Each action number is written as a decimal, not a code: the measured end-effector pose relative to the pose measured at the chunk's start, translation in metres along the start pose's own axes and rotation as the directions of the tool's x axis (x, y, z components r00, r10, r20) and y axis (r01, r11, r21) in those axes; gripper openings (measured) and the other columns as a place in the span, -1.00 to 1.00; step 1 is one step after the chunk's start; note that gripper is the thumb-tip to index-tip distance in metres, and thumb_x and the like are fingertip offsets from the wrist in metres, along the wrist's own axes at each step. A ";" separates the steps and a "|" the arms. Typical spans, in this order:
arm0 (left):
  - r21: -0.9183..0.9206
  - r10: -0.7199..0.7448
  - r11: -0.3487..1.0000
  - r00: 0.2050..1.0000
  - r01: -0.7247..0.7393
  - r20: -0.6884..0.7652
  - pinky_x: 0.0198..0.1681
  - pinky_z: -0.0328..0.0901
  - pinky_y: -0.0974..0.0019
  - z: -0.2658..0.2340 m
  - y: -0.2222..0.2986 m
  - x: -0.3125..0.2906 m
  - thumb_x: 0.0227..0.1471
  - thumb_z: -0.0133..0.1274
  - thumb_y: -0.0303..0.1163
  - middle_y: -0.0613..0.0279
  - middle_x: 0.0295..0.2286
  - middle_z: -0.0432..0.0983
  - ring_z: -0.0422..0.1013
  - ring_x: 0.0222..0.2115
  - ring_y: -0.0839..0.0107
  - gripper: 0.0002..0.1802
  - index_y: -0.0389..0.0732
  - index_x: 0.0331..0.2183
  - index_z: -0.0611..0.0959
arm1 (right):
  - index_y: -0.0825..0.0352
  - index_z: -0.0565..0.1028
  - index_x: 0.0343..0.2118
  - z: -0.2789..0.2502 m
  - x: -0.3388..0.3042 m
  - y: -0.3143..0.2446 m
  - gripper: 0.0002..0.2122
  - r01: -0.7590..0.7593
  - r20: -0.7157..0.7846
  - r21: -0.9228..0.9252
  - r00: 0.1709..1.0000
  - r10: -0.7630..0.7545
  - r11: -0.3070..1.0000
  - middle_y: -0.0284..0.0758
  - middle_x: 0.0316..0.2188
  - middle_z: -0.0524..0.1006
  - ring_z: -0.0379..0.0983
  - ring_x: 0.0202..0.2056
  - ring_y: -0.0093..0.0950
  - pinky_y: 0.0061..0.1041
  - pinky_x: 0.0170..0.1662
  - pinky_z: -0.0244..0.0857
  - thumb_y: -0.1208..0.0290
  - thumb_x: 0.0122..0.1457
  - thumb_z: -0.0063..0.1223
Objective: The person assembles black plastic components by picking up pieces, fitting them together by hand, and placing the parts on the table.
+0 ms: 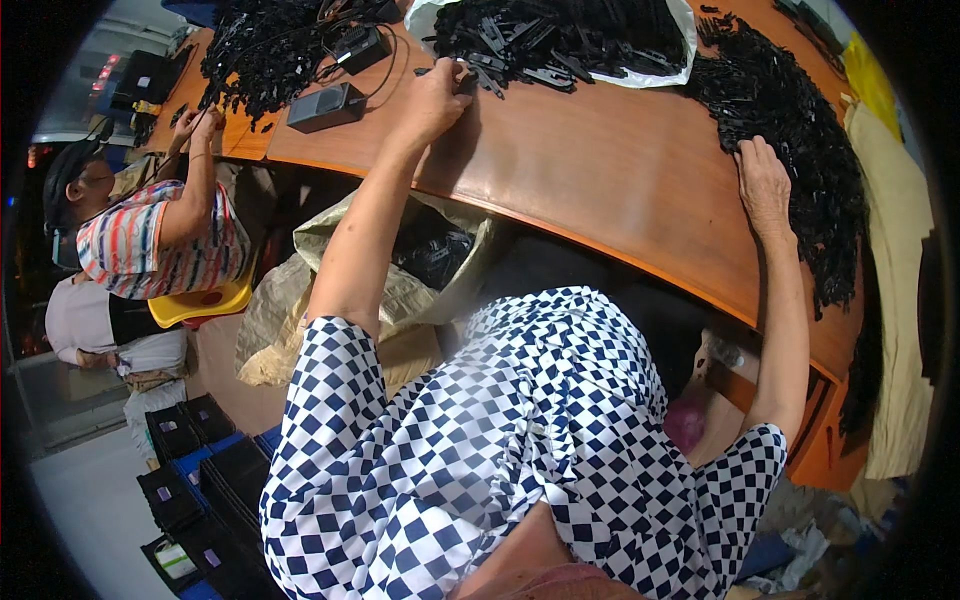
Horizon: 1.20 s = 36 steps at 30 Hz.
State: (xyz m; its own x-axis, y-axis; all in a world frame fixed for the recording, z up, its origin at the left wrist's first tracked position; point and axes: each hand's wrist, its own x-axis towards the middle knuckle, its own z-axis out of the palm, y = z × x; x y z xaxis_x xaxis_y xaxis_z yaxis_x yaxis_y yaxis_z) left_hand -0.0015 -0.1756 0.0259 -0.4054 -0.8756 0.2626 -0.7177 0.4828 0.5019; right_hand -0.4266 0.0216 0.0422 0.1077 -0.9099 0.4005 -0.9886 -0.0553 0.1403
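My left hand [436, 98] is raised over the table's far side, fingers curled, with a small dark plastic piece poking out at the fingertips. Just beyond it lies a white bag [688, 40], spread open and heaped with narrow black plastic pieces [560, 40]. At the right, my right hand [765, 182] rests at the inner edge of a long heap of similar black pieces [800, 150]. Its fingers are bent together against the heap, and whatever they grip is hidden.
A black box-shaped device [327, 107] with a cable stands left of my left hand, near another black pile [265, 60]. A co-worker [165, 225] sits at the left. Below the table edge is an open sack [330, 240]; black trays [195, 470] are stacked lower left.
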 end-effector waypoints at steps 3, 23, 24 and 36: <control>-0.391 -0.139 0.904 0.983 0.175 0.118 -0.36 0.35 0.32 0.003 -0.001 -0.010 -0.16 0.26 -0.44 0.11 -0.38 0.55 0.48 -0.39 0.33 -0.45 -0.35 -0.09 0.46 | 0.35 0.39 -0.33 0.002 -0.001 0.004 -0.90 0.011 -0.102 0.003 0.995 -0.010 1.000 -0.23 -0.41 0.36 0.38 -0.33 -0.27 -0.38 -0.30 0.33 0.47 0.11 0.00; -0.971 -0.145 -0.043 0.960 0.237 0.240 -0.27 0.38 0.46 0.058 0.146 -0.085 -0.02 0.08 -0.59 0.15 -0.29 0.49 0.44 -0.32 0.49 -0.63 -0.30 -0.15 0.35 | 0.38 0.47 -0.38 -0.020 0.034 -0.200 -0.88 -0.052 -0.150 0.886 0.909 0.390 0.461 -0.30 -0.46 0.47 0.44 -0.44 -0.46 -0.54 -0.39 0.31 0.66 -0.01 0.10; -0.971 -0.151 -0.048 0.959 0.236 0.241 -0.27 0.38 0.46 0.058 0.148 -0.087 -0.02 0.08 -0.59 0.15 -0.29 0.49 0.44 -0.32 0.49 -0.63 -0.30 -0.15 0.35 | 0.38 0.46 -0.39 -0.023 0.034 -0.203 -0.88 0.007 -0.244 0.827 0.905 0.348 0.563 -0.27 -0.45 0.47 0.45 -0.44 -0.40 -0.51 -0.38 0.32 0.68 -0.02 0.08; -0.922 -0.233 -0.304 0.919 0.241 0.317 -0.24 0.36 0.42 0.049 0.161 -0.096 0.11 0.04 -0.37 0.19 -0.28 0.47 0.43 -0.33 0.50 -0.67 -0.23 -0.13 0.34 | 0.38 0.50 -0.37 -0.022 0.025 -0.203 -0.76 0.216 -0.445 0.529 0.894 0.052 0.821 -0.26 -0.40 0.50 0.42 -0.39 -0.33 -0.43 -0.35 0.35 0.73 -0.18 0.12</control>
State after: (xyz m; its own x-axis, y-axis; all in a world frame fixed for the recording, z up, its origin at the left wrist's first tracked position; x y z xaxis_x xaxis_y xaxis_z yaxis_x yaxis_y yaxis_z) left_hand -0.1056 -0.0131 0.0407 -0.3849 -0.9128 -0.1367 0.6422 -0.3712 0.6706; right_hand -0.2205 0.0194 0.0436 0.0922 -0.6334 0.7683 -0.8439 -0.4593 -0.2774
